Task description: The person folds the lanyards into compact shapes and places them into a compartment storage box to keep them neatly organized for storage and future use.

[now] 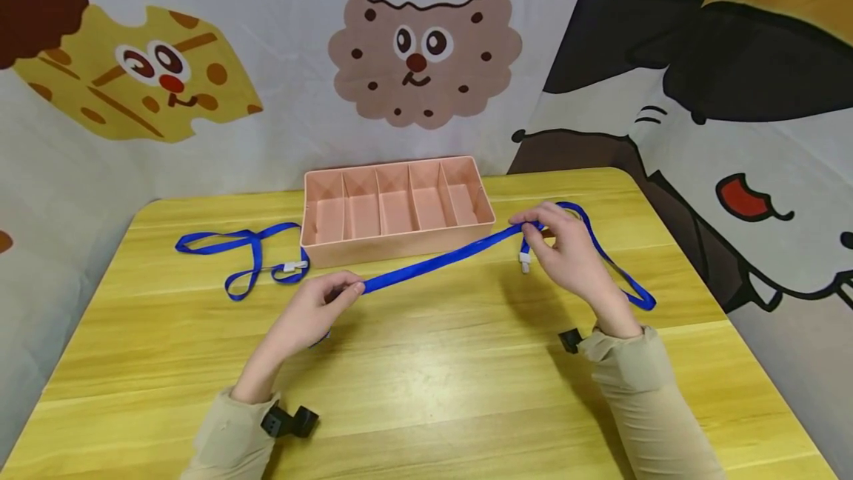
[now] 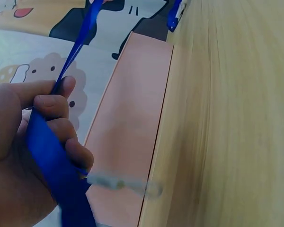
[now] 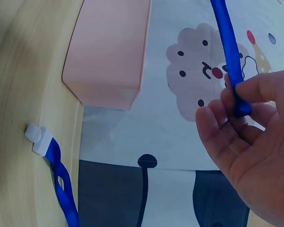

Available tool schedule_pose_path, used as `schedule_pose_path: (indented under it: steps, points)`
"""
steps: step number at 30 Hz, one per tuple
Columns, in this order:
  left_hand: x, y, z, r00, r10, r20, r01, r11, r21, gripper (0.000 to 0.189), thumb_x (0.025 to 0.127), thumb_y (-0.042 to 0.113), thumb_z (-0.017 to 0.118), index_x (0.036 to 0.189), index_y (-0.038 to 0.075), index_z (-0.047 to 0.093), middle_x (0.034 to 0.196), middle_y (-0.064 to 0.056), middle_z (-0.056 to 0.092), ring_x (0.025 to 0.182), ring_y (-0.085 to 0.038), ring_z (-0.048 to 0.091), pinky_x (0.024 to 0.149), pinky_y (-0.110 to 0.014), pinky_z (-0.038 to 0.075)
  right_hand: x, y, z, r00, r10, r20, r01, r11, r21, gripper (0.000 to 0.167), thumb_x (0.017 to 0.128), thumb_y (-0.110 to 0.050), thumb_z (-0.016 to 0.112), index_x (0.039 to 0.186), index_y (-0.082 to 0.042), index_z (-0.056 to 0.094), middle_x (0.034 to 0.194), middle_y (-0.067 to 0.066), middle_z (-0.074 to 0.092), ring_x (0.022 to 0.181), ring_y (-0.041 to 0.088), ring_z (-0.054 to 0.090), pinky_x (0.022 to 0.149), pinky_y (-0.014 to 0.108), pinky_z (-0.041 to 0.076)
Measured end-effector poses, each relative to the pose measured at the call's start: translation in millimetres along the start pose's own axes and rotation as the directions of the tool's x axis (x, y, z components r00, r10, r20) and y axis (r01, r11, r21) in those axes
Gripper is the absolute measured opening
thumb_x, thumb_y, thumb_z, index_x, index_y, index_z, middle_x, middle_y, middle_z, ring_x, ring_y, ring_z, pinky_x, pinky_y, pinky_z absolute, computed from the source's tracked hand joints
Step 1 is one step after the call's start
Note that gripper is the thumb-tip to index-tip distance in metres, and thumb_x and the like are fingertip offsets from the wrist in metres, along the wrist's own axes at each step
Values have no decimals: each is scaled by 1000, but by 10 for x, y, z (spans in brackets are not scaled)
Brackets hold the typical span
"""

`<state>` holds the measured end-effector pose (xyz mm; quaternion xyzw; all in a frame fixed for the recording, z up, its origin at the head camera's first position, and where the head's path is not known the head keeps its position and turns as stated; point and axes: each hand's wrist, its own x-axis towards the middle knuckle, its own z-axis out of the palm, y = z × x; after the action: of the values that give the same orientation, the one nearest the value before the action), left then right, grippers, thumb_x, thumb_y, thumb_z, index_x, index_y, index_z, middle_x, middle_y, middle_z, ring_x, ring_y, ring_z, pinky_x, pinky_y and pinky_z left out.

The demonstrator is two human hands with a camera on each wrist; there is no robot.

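Note:
A blue lanyard (image 1: pixel 433 265) is stretched between both hands, slanting up to the right in the head view. My left hand (image 1: pixel 313 313) pinches its near end between thumb and fingers; more blue strap (image 2: pixel 57 161) runs down past the palm in the left wrist view. A blurred pale clip (image 2: pixel 120 183) shows below those fingers. My right hand (image 1: pixel 566 247) pinches the other end, where the strap (image 3: pixel 231 52) folds at the fingertips. Under the right hand another blue lanyard (image 1: pixel 603 250) lies on the table, its white clip (image 1: pixel 525 261) toward the box.
A pink box (image 1: pixel 393 243) with several compartments stands at the table's back edge, against the printed cloth (image 1: pixel 266 161). Left of it lies a blue lanyard (image 1: pixel 256 258) with a white clip (image 1: pixel 289 267). The wooden table (image 1: pixel 426 406) stretches in front of the hands.

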<state>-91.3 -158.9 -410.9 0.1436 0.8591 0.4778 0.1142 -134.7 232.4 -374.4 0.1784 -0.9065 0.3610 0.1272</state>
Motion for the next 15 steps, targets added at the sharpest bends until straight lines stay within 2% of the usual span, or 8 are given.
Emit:
schedule_pose_path:
  steps: [5, 7, 9, 15]
  points:
    - [1, 6, -5, 1000, 6, -1, -6, 1000, 8, 26, 110, 25, 57, 113, 5, 73, 74, 0, 50, 60, -9, 48, 53, -23, 42, -4, -19, -29, 998, 5, -57, -2, 999, 53, 19, 107, -7, 59, 113, -5, 77, 112, 11, 73, 104, 3, 60, 82, 9, 47]
    - [3, 8, -7, 1000, 17, -4, -17, 1000, 18, 25, 110, 24, 58, 111, 5, 74, 74, 1, 50, 61, -7, 45, 54, -23, 39, 1, -12, -33, 996, 2, -86, 4, 998, 66, 17, 105, -6, 61, 112, -3, 77, 110, 12, 73, 102, -6, 57, 81, 6, 46]
    - [3, 12, -8, 1000, 15, -1, -15, 1000, 14, 24, 109, 24, 58, 112, 5, 74, 74, 1, 51, 61, -6, 46, 54, -23, 40, 9, 4, -33, 994, 2, -113, 7, 997, 77, 15, 104, -3, 63, 109, -1, 77, 108, 12, 73, 101, -12, 55, 81, 6, 46]
    - [-8, 15, -17, 1000, 11, 7, -11, 1000, 6, 24, 109, 22, 59, 114, 5, 74, 76, -7, 56, 63, -6, 47, 55, -23, 41, 20, 40, -44, 990, 50, -134, -28, 987, 159, 12, 102, -1, 65, 107, 3, 75, 107, 9, 70, 100, -11, 58, 82, 7, 49]
